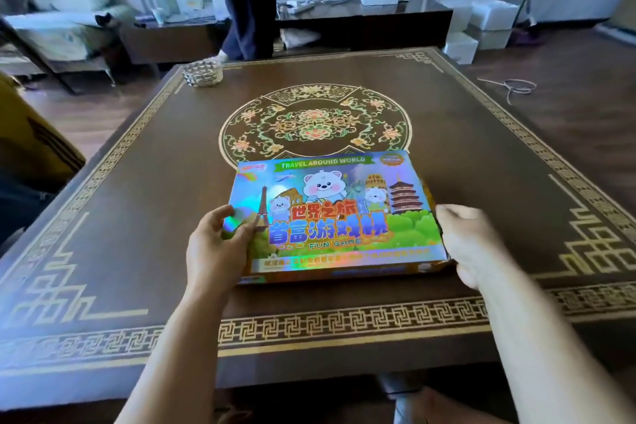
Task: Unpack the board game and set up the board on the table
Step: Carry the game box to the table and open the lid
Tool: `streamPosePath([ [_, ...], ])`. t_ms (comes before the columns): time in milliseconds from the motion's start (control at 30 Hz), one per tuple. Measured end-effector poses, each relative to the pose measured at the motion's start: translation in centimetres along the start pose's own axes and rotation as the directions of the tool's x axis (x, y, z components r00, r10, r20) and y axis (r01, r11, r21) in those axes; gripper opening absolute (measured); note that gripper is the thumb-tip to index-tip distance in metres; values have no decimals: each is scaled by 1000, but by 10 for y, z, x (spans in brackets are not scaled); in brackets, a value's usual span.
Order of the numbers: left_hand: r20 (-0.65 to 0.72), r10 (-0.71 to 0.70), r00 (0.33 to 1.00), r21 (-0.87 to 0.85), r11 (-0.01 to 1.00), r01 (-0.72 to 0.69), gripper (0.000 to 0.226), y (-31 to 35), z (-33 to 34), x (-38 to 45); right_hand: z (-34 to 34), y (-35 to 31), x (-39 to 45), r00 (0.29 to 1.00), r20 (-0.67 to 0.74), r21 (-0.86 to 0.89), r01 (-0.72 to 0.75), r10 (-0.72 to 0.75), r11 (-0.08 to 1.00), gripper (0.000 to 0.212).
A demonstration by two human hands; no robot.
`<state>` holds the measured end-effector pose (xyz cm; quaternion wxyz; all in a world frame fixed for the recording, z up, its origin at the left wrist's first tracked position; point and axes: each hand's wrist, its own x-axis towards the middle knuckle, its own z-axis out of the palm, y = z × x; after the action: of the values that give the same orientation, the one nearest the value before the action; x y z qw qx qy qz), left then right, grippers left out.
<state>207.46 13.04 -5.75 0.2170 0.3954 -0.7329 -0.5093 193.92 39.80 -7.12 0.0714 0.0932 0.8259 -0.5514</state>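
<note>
1. A dark brown desk with a gold fretwork border and a round floral medallion fills the view; wide bare surface lies left, right and beyond the box, and the near edge runs just below the wrists.
2. A small woven basket sits at the far left corner, well apart from the box; a person's legs stand past the far edge.
3. The game box lies flat on the near middle of the desk, lid on, long axis left to right, its print reading upright toward the wearer.
4. Its lid is glossy and holographic, with cartoon bears, landmarks, "TRAVEL AROUND WORLD" and "FUN GAME".
5. The left hand grips the box's near left corner, thumb on top.
6. The right hand curls round the right edge.
</note>
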Motion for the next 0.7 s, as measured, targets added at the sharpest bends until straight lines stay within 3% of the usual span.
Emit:
streamPosePath([
  [67,37,24,999,-27,999,-23,44,-2,1,2,1,3,2,996,-63,85,-52,58,995,37],
  [200,43,30,999,-17,999,-29,42,-6,1,6,-8,-5,-9,989,4,194,-146,149,970,29],
  [333,51,38,998,19,999,-39,40,-3,2,2,-11,-1,-7,975,65,233,-224,215,946,21],
  [433,39,45,998,92,995,-49,36,-2,4,-2,-16,4,1,974,0,243,-220,227,945,28],
  [533,6,74,997,218,973,-73,36,-1,6,-6,-18,10,6,990,-126,141,-44,62,989,26],
  [633,11,118,993,325,939,-115,39,3,8,-9,-22,2,-4,952,-206,-108,207,-226,972,17],
  [700,21,185,983,415,892,-177,38,3,9,-9,-21,-8,-11,917,-127,-142,360,-378,922,18],
])
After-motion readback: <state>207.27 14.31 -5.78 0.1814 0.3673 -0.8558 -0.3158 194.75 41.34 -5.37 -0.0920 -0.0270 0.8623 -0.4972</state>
